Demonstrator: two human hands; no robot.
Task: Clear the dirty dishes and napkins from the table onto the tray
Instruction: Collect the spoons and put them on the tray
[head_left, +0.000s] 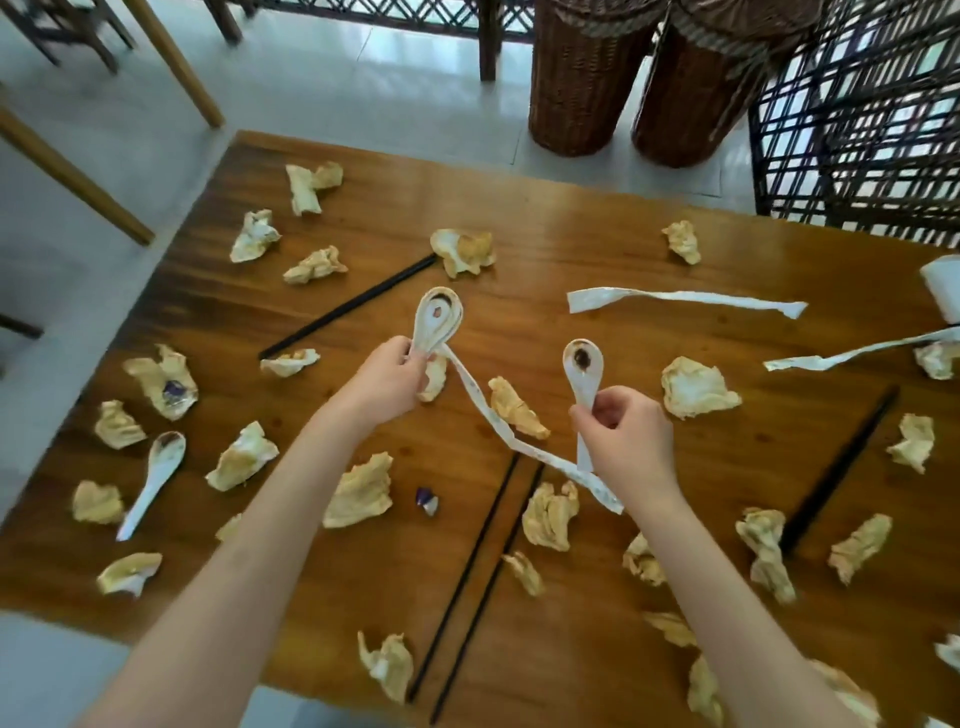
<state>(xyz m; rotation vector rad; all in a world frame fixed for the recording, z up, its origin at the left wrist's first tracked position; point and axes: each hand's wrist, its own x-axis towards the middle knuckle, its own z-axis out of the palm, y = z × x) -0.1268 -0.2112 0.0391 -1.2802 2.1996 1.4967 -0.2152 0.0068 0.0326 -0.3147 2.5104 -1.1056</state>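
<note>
Both hands hold spoons above the littered table (597, 249).
Left hand (387, 382) grips stacked spoons (439, 319) at 11 o'clock; right hand (626, 436) pinches 1 spoon (584, 371).

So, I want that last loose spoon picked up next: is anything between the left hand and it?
Nothing visible blocks it. The white ceramic spoon lies bare on the wooden table, crumpled napkins beside it, but the left hand already holds stacked spoons.

No text or labels can be read anywhere.
</note>
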